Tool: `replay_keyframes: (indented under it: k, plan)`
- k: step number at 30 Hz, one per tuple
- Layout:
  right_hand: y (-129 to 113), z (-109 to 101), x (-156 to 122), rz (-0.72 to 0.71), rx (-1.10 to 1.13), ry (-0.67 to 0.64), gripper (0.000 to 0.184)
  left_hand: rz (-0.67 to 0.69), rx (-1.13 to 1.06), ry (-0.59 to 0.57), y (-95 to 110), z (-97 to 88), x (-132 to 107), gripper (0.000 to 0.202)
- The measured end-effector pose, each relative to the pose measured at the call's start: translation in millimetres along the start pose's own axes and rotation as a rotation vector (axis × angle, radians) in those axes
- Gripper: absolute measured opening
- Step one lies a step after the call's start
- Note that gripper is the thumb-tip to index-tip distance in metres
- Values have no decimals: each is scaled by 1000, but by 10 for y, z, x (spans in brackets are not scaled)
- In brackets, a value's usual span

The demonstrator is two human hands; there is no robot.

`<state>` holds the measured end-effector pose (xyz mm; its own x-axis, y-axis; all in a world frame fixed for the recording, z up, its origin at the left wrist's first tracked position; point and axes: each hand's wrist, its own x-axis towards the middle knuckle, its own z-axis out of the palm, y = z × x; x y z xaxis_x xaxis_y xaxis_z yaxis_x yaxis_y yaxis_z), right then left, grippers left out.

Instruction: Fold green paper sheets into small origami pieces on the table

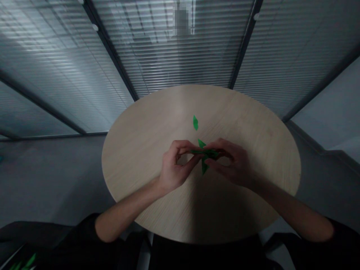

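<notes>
The work looks partway done. Over the middle of the table (135,157) there is a green shape (204,169), up in the two hands. It has a point that sticks out toward the table's far edge and one toward its near edge, so some of it seems to be made. How many bits are in it is too dark and small to tell.

One green bit (195,122) lies alone on the table, between its middle and its far edge. It is not part of the shape, so that much looks left over. More green bits (29,262) show off the table, down past its near left side. They are blurry, so no one can count them.

The left hand (173,167) pinches the left end of the shape, its thumb and fingers close together at the tips, with a round gap behind them. The right hand (235,163) pinches the right end the same way. The fingertips of the two hands are very near each other, over the table.
</notes>
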<state>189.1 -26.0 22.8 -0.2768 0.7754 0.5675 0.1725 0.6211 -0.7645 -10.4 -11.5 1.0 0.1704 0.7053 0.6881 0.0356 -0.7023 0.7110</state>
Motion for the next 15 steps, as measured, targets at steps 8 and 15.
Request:
replay_keyframes:
  k: [8,15]
  plan:
    - [20,-51,-27,42,-2,-1,21,3,57,8,-12,-14,10,28]
    - [44,-35,-6,-44,-105,2,6,29,95,-18,24,-29,27,27]
